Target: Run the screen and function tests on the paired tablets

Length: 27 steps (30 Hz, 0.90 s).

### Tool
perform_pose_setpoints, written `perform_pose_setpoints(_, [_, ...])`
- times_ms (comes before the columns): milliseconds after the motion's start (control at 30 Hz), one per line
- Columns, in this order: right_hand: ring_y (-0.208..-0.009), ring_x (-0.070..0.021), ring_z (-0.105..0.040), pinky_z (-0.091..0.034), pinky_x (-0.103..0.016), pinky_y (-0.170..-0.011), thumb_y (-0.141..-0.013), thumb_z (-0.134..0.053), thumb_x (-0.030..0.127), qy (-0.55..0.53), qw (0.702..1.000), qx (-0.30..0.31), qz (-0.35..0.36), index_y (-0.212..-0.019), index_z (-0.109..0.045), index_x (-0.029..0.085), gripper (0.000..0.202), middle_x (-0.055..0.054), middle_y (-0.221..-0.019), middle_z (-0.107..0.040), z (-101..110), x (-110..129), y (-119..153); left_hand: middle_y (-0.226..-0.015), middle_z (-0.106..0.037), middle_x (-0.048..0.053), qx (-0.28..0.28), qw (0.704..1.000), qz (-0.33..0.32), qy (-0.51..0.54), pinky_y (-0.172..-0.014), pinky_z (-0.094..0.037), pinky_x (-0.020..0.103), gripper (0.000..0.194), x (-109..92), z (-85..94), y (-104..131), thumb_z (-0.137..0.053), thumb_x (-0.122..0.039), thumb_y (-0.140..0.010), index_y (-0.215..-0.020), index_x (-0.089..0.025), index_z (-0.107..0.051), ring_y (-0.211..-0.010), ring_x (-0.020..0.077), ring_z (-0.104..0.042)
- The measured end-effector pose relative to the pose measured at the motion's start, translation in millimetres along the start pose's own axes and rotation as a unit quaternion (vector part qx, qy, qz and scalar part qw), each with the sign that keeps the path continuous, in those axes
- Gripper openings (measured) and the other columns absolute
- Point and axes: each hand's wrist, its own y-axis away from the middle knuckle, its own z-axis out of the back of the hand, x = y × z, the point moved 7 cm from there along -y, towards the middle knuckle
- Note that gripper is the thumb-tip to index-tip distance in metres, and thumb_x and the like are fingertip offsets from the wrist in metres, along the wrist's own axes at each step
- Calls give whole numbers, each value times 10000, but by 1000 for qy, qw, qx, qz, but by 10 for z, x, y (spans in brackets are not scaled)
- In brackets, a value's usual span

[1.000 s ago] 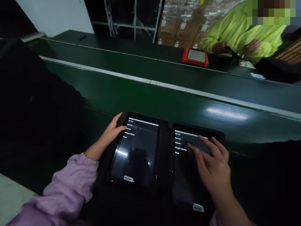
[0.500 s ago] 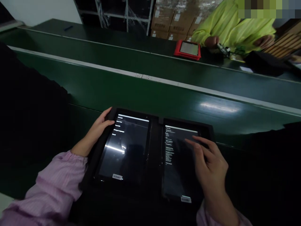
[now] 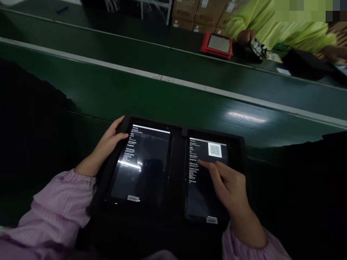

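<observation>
Two tablets lie side by side in a black tray. Lines of white text run down the left tablet under a "Test Info" heading, and a barcode sticker is at its bottom. Similar text fills the right tablet, along with a QR code at its upper right. My left hand grips the tray's left edge, thumb on top, other fingers partly hidden. Over the right tablet, my right hand stretches its index finger to the text, other fingers curled, holding nothing; whether the fingertip touches glass, I cannot tell.
Beyond the tray runs a green conveyor belt with a pale rail. Across it, a person in a yellow garment handles small parts near a red case with a tablet. Cardboard boxes stand behind. Dark stacks flank both sides.
My right hand has moved left and down, its index finger now pointing at the text. A QR code has appeared on the right tablet. The left tablet's menu has become an info list.
</observation>
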Motion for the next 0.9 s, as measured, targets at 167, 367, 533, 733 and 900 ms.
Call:
perform_pose_setpoints(167, [-534, -75, -558, -457, -195, -510, -1055, -490, 303, -24, 993, 106, 40, -1191, -783, 177, 347, 32, -660, -488, -197, 127, 25, -1497, -600, 86, 2, 1000, -9, -11, -1220, -384, 544, 768, 7, -4, -2, -703, -305, -764, -1506, -224, -522, -1442, 365, -477])
perform_pose_setpoints(367, [-439, -61, -514, -384, -194, -426, -1046, -511, 324, 55, 996, 18, 69, -917, -828, 165, 377, 39, -566, -496, -49, 114, 46, -1523, -574, 92, 9, 1000, -5, 10, -1268, -289, 532, 832, 57, -4, 12, -709, -285, -705, -1505, -195, -496, -1459, 353, -455])
perform_pose_setpoints(533, [-409, -69, -434, -329, -248, -419, -1044, -528, 313, 83, 994, -74, 9, -924, -824, 178, 347, 54, -520, -452, 132, -10, 94, -1563, -523, 119, 33, 999, 0, -5, -1265, -304, 499, 878, 63, -35, 48, -655, -293, -724, -1556, -163, -408, -1475, 346, -441])
perform_pose_setpoints(733, [-420, -85, -389, -292, -289, -426, -1053, -514, 353, 87, 991, -95, -37, -965, -830, 176, 372, 57, -518, -400, 160, -25, 102, -1695, -306, 181, 63, 987, -21, -145, -1291, -219, 501, 1112, -19, -81, 111, -815, -390, -729, -1643, -140, -233, -1553, 351, -318])
perform_pose_setpoints(900, [-582, -133, -497, -393, -303, -553, -1061, -493, 342, 120, 986, -117, -19, -1010, -823, 162, 379, -5, -640, -545, 171, -50, 65, -1690, -342, 146, 55, 997, 19, -46, -1284, -252, 501, 987, -1, -95, 132, -739, -428, -826, -1648, -181, -249, -1542, 341, -351])
